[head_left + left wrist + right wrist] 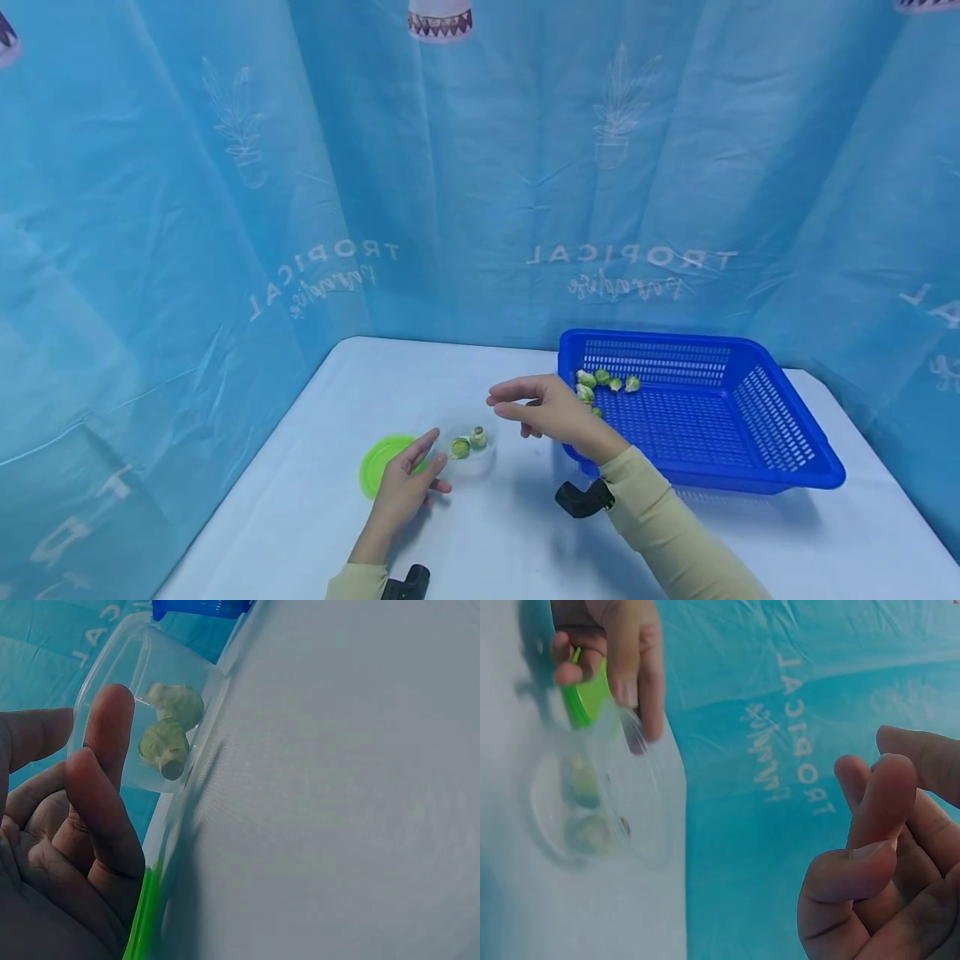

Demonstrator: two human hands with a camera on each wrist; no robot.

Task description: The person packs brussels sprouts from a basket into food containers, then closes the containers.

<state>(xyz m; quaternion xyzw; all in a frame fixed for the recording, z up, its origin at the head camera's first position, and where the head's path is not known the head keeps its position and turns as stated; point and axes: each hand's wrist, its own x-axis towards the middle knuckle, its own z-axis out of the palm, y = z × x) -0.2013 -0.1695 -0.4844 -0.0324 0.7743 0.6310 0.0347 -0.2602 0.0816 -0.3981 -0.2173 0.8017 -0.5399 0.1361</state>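
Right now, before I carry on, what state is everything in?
Clear container: uncovered, two sprouts inside
Green lid: off, lying on the table
Blue basket: uncovered, more sprouts at its left end
Left hand: fingers at the container's rim
Right hand: raised, fingers bent, nothing visible held

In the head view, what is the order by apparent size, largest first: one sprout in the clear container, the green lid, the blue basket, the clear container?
1. Blue basket
2. Green lid and clear container: too similar to rank; the left hand partly hides the lid
3. One sprout
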